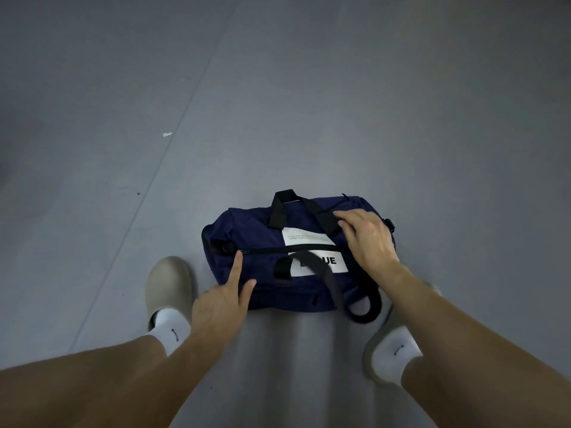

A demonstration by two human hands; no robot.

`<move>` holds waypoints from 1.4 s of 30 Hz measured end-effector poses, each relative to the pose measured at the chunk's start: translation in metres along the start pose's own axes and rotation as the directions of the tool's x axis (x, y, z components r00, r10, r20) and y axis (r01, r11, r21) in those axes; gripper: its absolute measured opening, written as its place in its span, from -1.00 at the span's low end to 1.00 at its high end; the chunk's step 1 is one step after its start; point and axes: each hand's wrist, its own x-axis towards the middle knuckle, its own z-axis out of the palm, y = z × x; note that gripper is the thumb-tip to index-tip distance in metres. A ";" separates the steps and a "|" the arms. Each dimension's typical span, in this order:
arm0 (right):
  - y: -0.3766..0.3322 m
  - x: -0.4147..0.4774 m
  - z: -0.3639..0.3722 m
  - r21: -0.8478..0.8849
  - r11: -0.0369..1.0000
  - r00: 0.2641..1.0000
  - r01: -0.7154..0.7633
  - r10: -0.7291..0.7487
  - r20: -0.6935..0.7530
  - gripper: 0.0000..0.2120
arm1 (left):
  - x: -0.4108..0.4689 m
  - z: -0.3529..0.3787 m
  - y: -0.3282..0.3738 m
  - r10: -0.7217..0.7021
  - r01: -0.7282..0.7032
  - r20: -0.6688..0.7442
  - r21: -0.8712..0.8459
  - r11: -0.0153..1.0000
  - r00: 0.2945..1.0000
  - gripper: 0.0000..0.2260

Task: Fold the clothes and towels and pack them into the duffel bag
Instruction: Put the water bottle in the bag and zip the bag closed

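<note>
Fingers [237, 264] straight and spread apart, a person's left hand [221, 301] touched the near left end of a navy duffel bag [247, 230], the forefinger tip just beside the end of the closed black zip [293, 249]. To the left of that hand stood a beige clog [170, 282] over a white sock [171, 330]. The bag lay zipped on the grey floor [309, 103], just ahead of the person's feet and between them, its length running left to right. A white label [321, 264] with black lettering, partly covered, sat at the middle of its top. One black strap handle [279, 211] arched up at the bag's far side; another [332, 282] lay across the label and looped off the near right corner onto the floor. The right hand [367, 239] rested on the bag's right end, its fingers close together and lightly bent over the foot of the far handle, lying on it rather than clasping it. Behind that forearm stood the second clog [377, 344].
</note>
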 end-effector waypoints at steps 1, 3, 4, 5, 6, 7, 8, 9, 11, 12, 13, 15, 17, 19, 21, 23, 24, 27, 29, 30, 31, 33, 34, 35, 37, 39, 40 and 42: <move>0.009 0.013 0.001 -0.025 0.999 0.997 0.024 -0.022 0.073 -0.72 | -0.005 0.006 0.006 0.017 -0.015 0.060 -0.036 0.999 0.998 -0.38; 0.022 0.040 0.003 -0.133 0.989 0.959 0.064 -0.024 0.284 -0.61 | -0.017 0.022 0.022 0.036 0.009 0.187 -0.236 0.972 0.982 -0.33; 0.029 0.052 0.003 -0.221 0.973 0.926 0.073 0.016 0.376 -0.53 | -0.021 0.029 0.031 0.031 0.058 0.237 -0.359 0.931 0.971 -0.29; 0.034 0.063 0.002 -0.301 0.952 0.892 0.063 0.081 0.444 -0.47 | -0.022 0.035 0.039 0.011 0.122 0.272 -0.469 0.875 0.962 -0.26; 0.041 0.073 0.002 -0.352 0.935 0.856 0.031 0.156 0.492 -0.41 | -0.018 0.039 0.047 -0.017 0.193 0.305 -0.559 0.806 0.952 -0.26; 0.047 0.080 0.002 -0.367 0.930 0.820 -0.016 0.222 0.528 -0.37 | -0.013 0.039 0.053 -0.042 0.267 0.346 -0.635 0.725 0.937 -0.27; 0.055 0.086 0.003 -0.340 0.937 0.787 -0.077 0.266 0.556 -0.33 | -0.005 0.039 0.057 -0.067 0.339 0.386 -0.698 0.630 0.920 -0.28; 0.062 0.089 0.004 -0.292 0.946 0.763 -0.140 0.291 0.577 -0.30 | 0.002 0.039 0.059 -0.092 0.395 0.412 -0.750 0.531 0.906 -0.29; 0.075 0.091 0.008 -0.204 0.948 0.741 -0.245 0.319 0.591 -0.28 | 0.017 0.044 0.057 -0.141 0.447 0.427 -0.805 0.390 0.893 -0.24; 0.079 0.090 0.010 -0.182 0.943 0.740 -0.277 0.331 0.586 -0.31 | 0.023 0.047 0.054 -0.153 0.444 0.418 -0.815 0.373 0.896 -0.18; 0.081 0.087 0.013 -0.168 0.943 0.747 -0.286 0.329 0.578 -0.33 | 0.028 0.049 0.051 -0.161 0.436 0.406 -0.820 0.371 0.900 -0.13; 0.081 0.078 0.017 -0.136 0.946 0.761 -0.293 0.317 0.566 -0.37 | 0.038 0.053 0.046 -0.170 0.418 0.382 -0.839 0.349 0.908 -0.06; 0.081 0.064 0.017 -0.065 0.934 0.754 -0.351 0.324 0.571 -0.39 | 0.053 0.045 0.042 -0.197 0.404 0.358 -0.860 0.310 0.913 -0.04; 0.083 0.043 0.013 0.031 0.895 0.734 -0.445 0.345 0.585 -0.42 | 0.067 0.028 0.040 -0.228 0.365 0.302 -0.871 0.330 0.926 -0.16; 0.077 0.018 0.008 0.116 0.809 0.697 -0.576 0.412 0.588 -0.52 | 0.077 0.011 0.038 -0.225 0.301 0.219 -0.841 0.450 0.949 -0.33; 0.057 -0.012 0.002 0.217 0.657 0.629 -0.722 0.492 0.603 -0.68 | 0.075 -0.002 0.038 -0.158 0.227 0.165 -0.777 0.587 0.974 -0.41; 0.043 -0.024 0.003 0.247 0.574 0.584 -0.781 0.529 0.616 -0.76 | 0.070 -0.002 0.037 -0.104 0.153 0.113 -0.729 0.667 0.988 -0.43; 0.006 -0.058 0.007 0.245 0.423 0.472 -0.872 0.600 0.646 -0.92 | 0.035 0.006 0.041 0.092 -0.142 -0.134 -0.429 0.892 0.987 -0.46; -0.016 -0.079 0.011 0.245 0.358 0.426 -0.901 0.619 0.660 -0.95 | -0.004 0.012 0.043 0.203 -0.260 -0.221 -0.274 0.926 0.954 -0.42; -0.024 -0.086 0.014 0.262 0.308 0.402 -0.915 0.628 0.666 -0.94 | -0.022 0.021 0.042 0.252 -0.298 -0.214 -0.222 0.928 0.944 -0.39; -0.036 -0.093 0.014 0.279 0.259 0.381 -0.925 0.636 0.671 -0.93 | -0.041 0.030 0.038 0.286 -0.319 -0.191 -0.175 0.931 0.939 -0.37; -0.054 -0.101 0.013 0.298 0.219 0.367 -0.929 0.644 0.671 -0.94 | -0.062 0.043 0.028 0.269 -0.293 -0.153 -0.158 0.943 0.951 -0.41; -0.060 -0.102 0.012 0.308 0.210 0.369 -0.928 0.643 0.671 -0.92 | -0.063 0.043 0.023 0.247 -0.280 -0.182 -0.187 0.942 0.952 -0.48; -0.063 -0.102 0.012 0.322 0.203 0.373 -0.925 0.645 0.666 -0.90 | -0.059 0.041 0.019 0.239 -0.283 -0.216 -0.203 0.937 0.947 -0.55; -0.066 -0.100 0.011 0.332 0.223 0.392 -0.917 0.659 0.642 -0.87 | -0.049 0.031 0.012 0.277 -0.320 -0.242 -0.163 0.933 0.930 -0.61; -0.067 -0.098 0.010 0.339 0.246 0.412 -0.908 0.673 0.615 -0.83 | -0.042 0.018 0.009 0.381 -0.399 -0.187 -0.066 0.915 0.905 -0.57; -0.068 -0.098 0.009 0.334 0.260 0.417 -0.906 0.679 0.604 -0.81 | -0.040 0.013 0.008 0.431 -0.439 -0.157 -0.021 0.898 0.889 -0.58; -0.069 -0.098 0.009 0.309 0.333 0.453 -0.891 0.682 0.573 -0.81 | -0.033 0.006 0.006 0.452 -0.455 -0.106 0.002 0.891 0.885 -0.71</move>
